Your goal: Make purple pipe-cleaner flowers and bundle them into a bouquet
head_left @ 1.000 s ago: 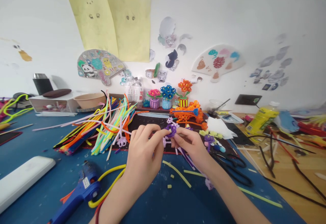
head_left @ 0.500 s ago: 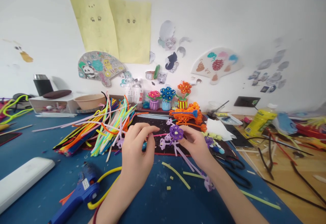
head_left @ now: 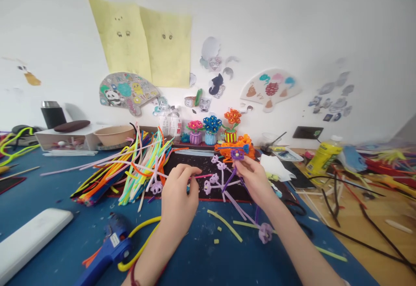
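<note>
Spanning the whole lower view, the blue tabletop carries the work; a black mat lies toward its far edge.

1. Largest stock: a loose pile of pipe cleaners left of the mat, uncut.
2. A blue glue gun lies at the near edge, untouched.
3. Workpiece: a purple pipe-cleaner flower sprig over the mat's middle. 1 dark purple bloom and several lilac loops are already formed; long stems hang bare, so shaping appears partly done.
4. Right hand: fingers pinched closed on the sprig, just under the bloom.
5. Left hand: curled, fingertips pinching a thin pink strand beside the sprig.
</note>
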A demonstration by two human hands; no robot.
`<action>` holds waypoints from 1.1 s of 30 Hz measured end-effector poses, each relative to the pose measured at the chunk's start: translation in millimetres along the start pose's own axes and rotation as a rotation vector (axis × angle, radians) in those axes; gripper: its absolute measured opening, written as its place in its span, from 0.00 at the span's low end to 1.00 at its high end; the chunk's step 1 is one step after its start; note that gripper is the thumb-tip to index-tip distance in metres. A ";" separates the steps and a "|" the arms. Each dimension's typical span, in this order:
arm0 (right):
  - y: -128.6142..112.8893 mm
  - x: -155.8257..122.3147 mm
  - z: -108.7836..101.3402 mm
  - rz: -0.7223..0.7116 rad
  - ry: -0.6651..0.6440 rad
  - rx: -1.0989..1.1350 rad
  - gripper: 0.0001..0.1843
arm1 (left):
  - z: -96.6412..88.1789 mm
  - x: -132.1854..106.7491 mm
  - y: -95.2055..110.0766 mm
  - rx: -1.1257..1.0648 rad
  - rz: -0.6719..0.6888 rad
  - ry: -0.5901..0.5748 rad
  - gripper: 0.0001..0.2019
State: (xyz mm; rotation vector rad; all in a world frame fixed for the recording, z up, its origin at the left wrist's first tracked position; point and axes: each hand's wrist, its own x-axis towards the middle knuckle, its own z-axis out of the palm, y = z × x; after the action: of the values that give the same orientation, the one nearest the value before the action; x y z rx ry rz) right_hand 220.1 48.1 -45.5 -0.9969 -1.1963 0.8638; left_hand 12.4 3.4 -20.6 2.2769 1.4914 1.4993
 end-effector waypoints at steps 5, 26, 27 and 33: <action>2.5 32.4 -1.3 0.079 -0.053 -0.192 0.22 | 4.3 -1.8 -4.7 0.013 -0.045 -0.038 0.12; -27.0 16.3 -4.8 0.068 -0.340 -1.155 0.11 | 9.6 -4.8 -4.8 0.264 -0.146 -0.296 0.11; -28.0 9.3 -4.3 0.065 -0.392 -1.164 0.11 | 10.7 -4.5 -5.3 0.282 -0.139 -0.311 0.10; -14.0 -6.6 -2.5 0.049 -0.426 -1.245 0.13 | 17.1 -4.5 -6.4 0.502 -0.136 -0.426 0.19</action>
State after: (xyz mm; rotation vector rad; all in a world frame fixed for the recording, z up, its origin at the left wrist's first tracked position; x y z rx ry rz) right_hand 221.7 36.9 -34.7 -1.8717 -2.1620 0.2802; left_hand 20.1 11.1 -35.9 2.4525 1.9793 0.5861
